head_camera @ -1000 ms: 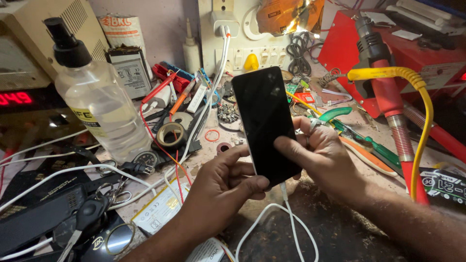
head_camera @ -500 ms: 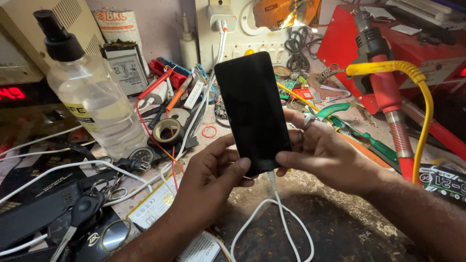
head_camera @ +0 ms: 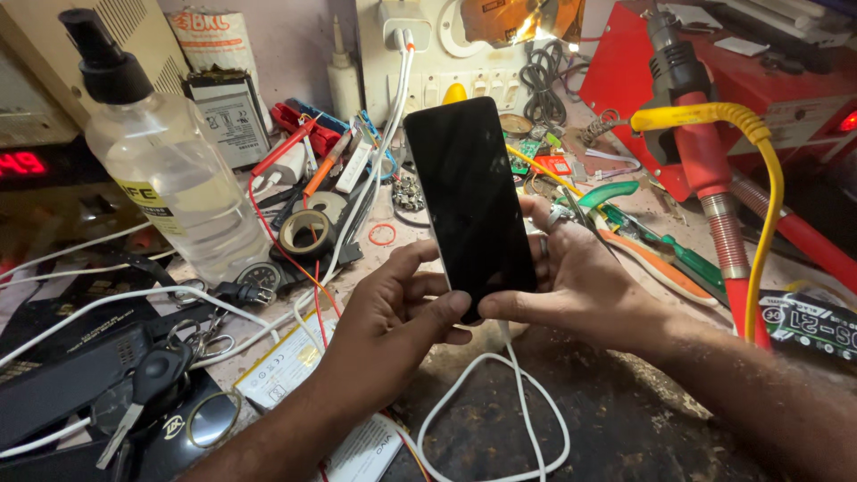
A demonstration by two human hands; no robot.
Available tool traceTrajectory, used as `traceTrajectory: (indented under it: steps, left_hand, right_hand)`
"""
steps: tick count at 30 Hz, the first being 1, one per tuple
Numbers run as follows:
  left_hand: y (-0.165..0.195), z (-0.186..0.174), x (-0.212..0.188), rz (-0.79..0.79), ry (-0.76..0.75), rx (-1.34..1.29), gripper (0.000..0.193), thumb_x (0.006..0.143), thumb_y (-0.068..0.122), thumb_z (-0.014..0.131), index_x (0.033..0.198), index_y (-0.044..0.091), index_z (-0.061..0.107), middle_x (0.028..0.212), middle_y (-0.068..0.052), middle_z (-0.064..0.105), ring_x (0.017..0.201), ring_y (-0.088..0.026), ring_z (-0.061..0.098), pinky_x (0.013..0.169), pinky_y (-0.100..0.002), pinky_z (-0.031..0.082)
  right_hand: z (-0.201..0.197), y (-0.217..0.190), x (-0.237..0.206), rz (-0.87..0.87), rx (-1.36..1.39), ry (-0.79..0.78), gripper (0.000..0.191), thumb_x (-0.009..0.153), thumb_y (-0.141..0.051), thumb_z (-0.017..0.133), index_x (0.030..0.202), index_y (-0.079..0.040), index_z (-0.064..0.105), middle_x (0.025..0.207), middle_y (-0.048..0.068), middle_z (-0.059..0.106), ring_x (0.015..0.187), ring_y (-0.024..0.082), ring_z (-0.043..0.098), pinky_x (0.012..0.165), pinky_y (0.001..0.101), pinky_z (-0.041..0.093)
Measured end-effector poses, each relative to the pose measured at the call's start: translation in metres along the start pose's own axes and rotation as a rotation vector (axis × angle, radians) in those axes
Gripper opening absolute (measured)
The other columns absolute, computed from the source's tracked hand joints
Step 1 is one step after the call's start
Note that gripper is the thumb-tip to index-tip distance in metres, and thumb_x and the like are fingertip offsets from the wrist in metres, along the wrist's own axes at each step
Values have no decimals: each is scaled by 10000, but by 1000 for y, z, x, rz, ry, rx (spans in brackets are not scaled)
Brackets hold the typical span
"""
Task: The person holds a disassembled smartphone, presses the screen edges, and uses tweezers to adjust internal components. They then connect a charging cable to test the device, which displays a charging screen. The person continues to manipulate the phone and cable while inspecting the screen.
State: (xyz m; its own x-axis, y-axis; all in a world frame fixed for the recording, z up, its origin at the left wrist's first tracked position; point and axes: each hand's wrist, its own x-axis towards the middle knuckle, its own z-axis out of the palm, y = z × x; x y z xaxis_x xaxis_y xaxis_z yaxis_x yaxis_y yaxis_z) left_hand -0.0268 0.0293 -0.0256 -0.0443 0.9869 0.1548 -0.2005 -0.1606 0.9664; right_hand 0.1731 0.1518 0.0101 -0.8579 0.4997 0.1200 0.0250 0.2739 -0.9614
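At the bench's left edge lie a black case, keys [head_camera: 147, 393] and white leads. Just behind them a clear spray bottle [head_camera: 170, 170] stands upright, with a tape roll [head_camera: 306, 234] and a red wire to its right, among loose tools near the back wall.

The left hand [head_camera: 393, 312] is curled around the lower left edge of the phone [head_camera: 469, 201], thumb pressed on the dark glass near the bottom corner, fingers behind. The phone is off the bench, held upright over its middle and leaning slightly left, screen blank and facing the camera. A white cable [head_camera: 500, 419] drops from under its bottom end and loops on the dark mat at the bench's near edge; whether the plug is fully seated is hidden by the thumbs.

The right hand [head_camera: 589, 286] grips the lower right edge, thumb on the glass, fingers wrapped behind, a ring showing on one. Both hands are closed on the phone.

To do this well, I judge the hold should stay on the side edges rather than the glass, with the cable's slack loose so it does not tug at the port. The bottom end deserves steady support, since both grips sit low and the tall upper part is free to tip.

Further right, green-handled pliers [head_camera: 661, 241] lie on the bench, and a red tool [head_camera: 705, 178] with a yellow hose [head_camera: 759, 178] leans at the right edge.
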Motion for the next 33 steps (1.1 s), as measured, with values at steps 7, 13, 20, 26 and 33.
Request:
traceTrajectory:
  steps: [7, 13, 20, 26, 33]
  left_hand:
    - [-2, -3, 4, -6, 15, -38, 487, 985, 62, 569, 1462, 50, 469, 1139, -122, 724, 1018, -168, 722, 811, -328, 635]
    - [1, 2, 3, -43, 19, -57, 585, 1001, 152, 520, 1559, 135, 342, 1230, -127, 697, 1032, -162, 689, 801, -325, 597]
    - [0, -7, -2, -119, -190, -160, 685, 980, 421, 486, 1545, 74, 315, 1348, -141, 584, 1086, -214, 672, 876, -386, 600]
    - [-19, -17, -3, -216, -265, -514, 580, 967, 317, 440, 1424, -38, 465, 1324, -213, 645, 1172, -255, 693, 1076, -411, 533]
    - [-28, -21, -6, -341, -307, -392, 540, 1057, 355, 408, 1330, -83, 566, 1189, -224, 690, 1015, -246, 710, 942, -399, 558]
  right_hand:
    - [-11, 5, -1, -80, 220, 16, 449, 1110, -240, 524, 1444, 60, 539, 1085, 58, 715, 813, 120, 698, 699, 292, 597]
    - [0, -11, -8, -115, -33, -75, 681, 1013, -281, 659, 1584, -30, 386, 1288, 124, 665, 1149, 154, 634, 969, 358, 532]
    - [25, -21, -14, -510, -747, -96, 1043, 804, -418, 863, 1596, -31, 306, 1519, 257, 473, 1407, 367, 491, 1119, 452, 426]
    - [23, -23, -16, -453, -737, -41, 817, 799, -441, 877, 1495, -148, 566, 1447, 193, 542, 1381, 352, 538, 1129, 459, 452]
    - [22, -13, -15, -369, -606, 61, 680, 818, -437, 809, 1381, -102, 625, 1297, 154, 631, 1218, 282, 610, 1002, 399, 498]
